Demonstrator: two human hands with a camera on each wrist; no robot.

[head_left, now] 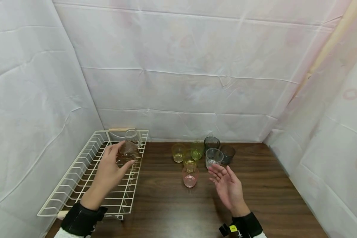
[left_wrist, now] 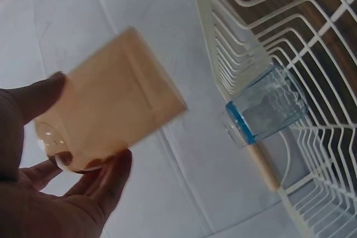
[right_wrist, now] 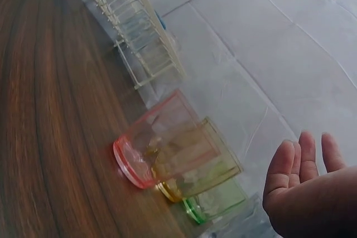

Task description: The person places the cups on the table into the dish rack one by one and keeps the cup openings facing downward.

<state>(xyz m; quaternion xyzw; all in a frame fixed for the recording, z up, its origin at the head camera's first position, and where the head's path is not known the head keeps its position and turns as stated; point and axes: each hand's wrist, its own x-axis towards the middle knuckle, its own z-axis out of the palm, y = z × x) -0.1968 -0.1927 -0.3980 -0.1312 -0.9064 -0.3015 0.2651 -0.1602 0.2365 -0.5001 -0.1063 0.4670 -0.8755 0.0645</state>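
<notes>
Over the white wire rack (left_wrist: pixel 206 15), my left hand (head_left: pixel 111 168) holds an amber-brown glass (left_wrist: pixel 111 101) between thumb and fingers. The brown glass is tilted and overlaps the rack's far right part in the head view. A clear glass (left_wrist: pixel 268 110), bluish at its base, stands upside down in the rack's far corner. My right hand (head_left: pixel 227 188) is above the table with the palm turned inward and fingers loosely extended, holding nothing. Its fingertips overlap the lower edge of another clear glass (head_left: pixel 213 158) in the head view.
Several glasses stand grouped on the dark wooden table (head_left: pixel 163 205): a pink one (head_left: pixel 190 179) in front, yellow ones (head_left: pixel 177 153) and a green one (head_left: pixel 197 150) behind, dark grey ones (head_left: pixel 228 153) to the right. White cloth walls (head_left: pixel 178 92) enclose the back and sides.
</notes>
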